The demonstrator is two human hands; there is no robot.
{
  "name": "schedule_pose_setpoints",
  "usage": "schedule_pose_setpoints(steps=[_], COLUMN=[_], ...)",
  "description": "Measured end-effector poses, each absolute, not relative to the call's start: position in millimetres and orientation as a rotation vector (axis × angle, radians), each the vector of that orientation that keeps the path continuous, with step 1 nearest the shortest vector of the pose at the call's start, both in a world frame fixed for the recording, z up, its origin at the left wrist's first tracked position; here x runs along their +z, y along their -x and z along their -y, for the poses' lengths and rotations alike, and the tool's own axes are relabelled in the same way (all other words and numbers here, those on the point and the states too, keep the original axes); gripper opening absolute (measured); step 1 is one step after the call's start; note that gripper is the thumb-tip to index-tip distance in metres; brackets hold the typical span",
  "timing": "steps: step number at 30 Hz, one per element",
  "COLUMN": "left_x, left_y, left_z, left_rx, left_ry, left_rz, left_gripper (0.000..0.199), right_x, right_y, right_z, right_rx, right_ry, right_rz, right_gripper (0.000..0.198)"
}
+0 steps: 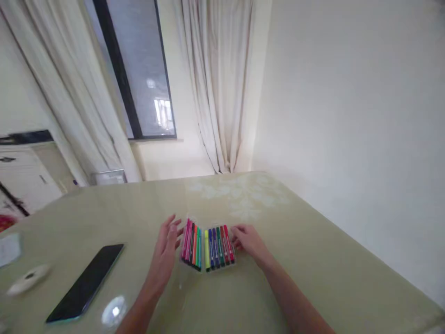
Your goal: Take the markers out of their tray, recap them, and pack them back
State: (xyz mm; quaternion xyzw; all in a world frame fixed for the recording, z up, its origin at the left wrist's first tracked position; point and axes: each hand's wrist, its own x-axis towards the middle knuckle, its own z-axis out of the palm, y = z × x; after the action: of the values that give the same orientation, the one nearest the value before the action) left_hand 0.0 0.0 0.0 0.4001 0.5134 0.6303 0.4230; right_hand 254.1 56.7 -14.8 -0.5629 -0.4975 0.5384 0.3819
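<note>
A clear marker case lies unfolded on the table, its two halves side by side like a book. The left half holds pink, black, orange, green and light blue markers and looks tilted. In the right half, yellow, blue, green, brown and red markers stand in a row. My left hand is beside the left half with fingers apart, its fingertips close to the case's outer edge. At the right half's outer edge, my right hand has its fingers curled against the case; the fingertips are partly hidden.
A dark phone lies on the table's left side. Left of it are a white oval object and a pale item. A wall borders the right edge; curtains hang behind.
</note>
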Motion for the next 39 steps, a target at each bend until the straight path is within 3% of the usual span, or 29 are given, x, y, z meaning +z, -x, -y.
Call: schedule_pose_setpoints(steps=[5,7,10,12,16,21,32,39], left_x=[-33.9,-44.5,-50.5,-48.2,-40.1,-38.2,-38.4,-37.3], left_y=[-26.3,-31.7,-32.5,-30.6,-30.5,-34.9,-34.2,-33.8], left_z=[5.0,7.3,7.3,5.8,4.6,5.3,1.9,1.8], left_rx=[1.19,1.075,1.104,1.163,1.219,1.244,1.288,1.302], left_ry=[-1.792,-2.134,-2.265,-2.202,-2.019,-1.828,-1.71,-1.743], left_rz=[-1.189,-1.281,-1.39,-1.373,-1.215,-1.14,-1.127,-1.126], left_gripper=[0.065,0.08,0.072,0.064,0.058,0.056,0.056,0.056], right_x=[-19.2,-18.9,-16.1,-13.6,-10.9,-13.2,-34.5,-34.9], right_y=[-232.6,-229.7,-229.0,-228.6,-228.9,-235.8,-221.1,-223.5], right_z=[-43.1,-40.3,-37.1,-34.5,-30.4,-34.1,-37.1,-36.9], right_rx=[1.681,1.737,1.78,1.654,0.939,0.46,0.649,0.641], right_ry=[1.095,1.0,0.917,0.908,0.948,0.804,0.761,0.744], right_rz=[1.136,1.106,1.153,1.282,1.578,1.866,1.751,1.73], right_gripper=[0.032,0.038,0.044,0.044,0.048,0.028,0.046,0.043])
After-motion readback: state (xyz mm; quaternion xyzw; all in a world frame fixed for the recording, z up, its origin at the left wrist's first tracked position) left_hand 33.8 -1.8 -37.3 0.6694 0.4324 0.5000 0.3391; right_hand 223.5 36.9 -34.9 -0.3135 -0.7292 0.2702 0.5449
